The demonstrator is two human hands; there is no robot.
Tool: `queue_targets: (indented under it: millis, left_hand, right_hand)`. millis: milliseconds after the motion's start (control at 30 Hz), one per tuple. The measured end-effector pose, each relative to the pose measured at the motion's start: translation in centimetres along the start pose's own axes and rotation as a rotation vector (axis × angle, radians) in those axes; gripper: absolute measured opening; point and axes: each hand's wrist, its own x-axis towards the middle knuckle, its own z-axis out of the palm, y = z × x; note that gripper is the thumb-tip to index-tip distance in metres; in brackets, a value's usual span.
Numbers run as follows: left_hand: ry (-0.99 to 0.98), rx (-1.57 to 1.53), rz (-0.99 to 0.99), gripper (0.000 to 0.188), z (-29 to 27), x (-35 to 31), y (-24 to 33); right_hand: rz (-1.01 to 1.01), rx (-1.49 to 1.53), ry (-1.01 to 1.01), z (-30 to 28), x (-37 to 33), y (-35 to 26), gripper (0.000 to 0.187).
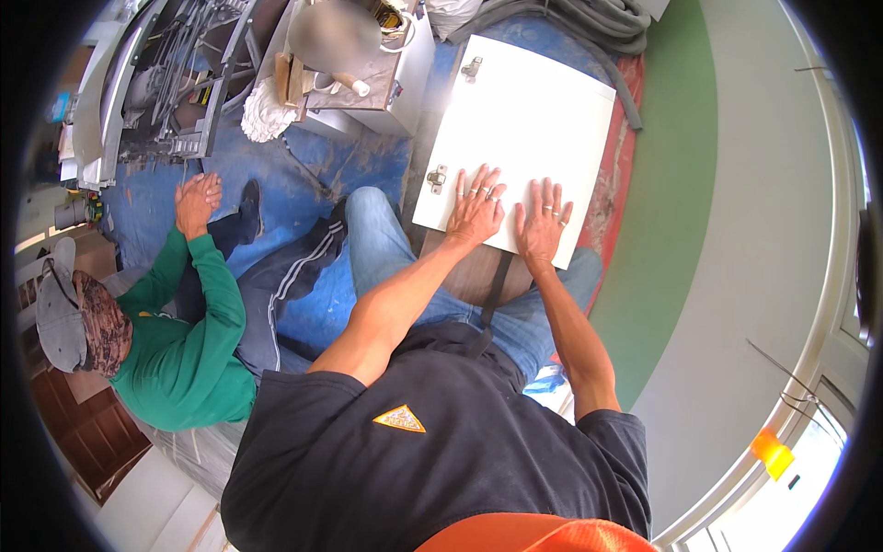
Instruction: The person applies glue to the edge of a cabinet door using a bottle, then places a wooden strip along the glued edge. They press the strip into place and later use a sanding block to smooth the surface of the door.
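A white cabinet door (pixel 533 110) lies flat in front of me, its near edge over my lap. Two metal hinges are fixed along its left side, a far hinge (pixel 472 67) and a near hinge (pixel 436 178). My left hand (pixel 475 207) rests on the panel's near part, fingers spread, just right of the near hinge. Beside it my right hand (pixel 544 221) lies flat near the right corner, fingers stretched out. Neither hand grips anything. What supports the door is mostly hidden; a brown wooden surface (pixel 464 267) shows below its near edge.
At left sits a person in a green top (pixel 189 359), hands clasped. Beyond stand a cabinet (pixel 368 110) with a white rag (pixel 268 110) and a metal rack (pixel 184 74). Grey hose (pixel 589 23) is coiled at the far end. A green-and-grey wall (pixel 681 184) runs along my right.
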Motion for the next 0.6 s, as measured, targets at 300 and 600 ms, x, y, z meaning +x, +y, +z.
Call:
queue_targets:
  millis: [300,600]
  left_hand:
    - [-0.002,0.004,0.000,0.038,-0.17,0.00,0.14]
    - [0.006,-0.006,-0.001,0.038,-0.27,0.02,0.22]
  right_hand:
    - [-0.009,0.009,0.017,0.23,-0.15,0.13,0.058]
    - [-0.011,0.020,0.026,0.16,-0.17,0.13,0.059]
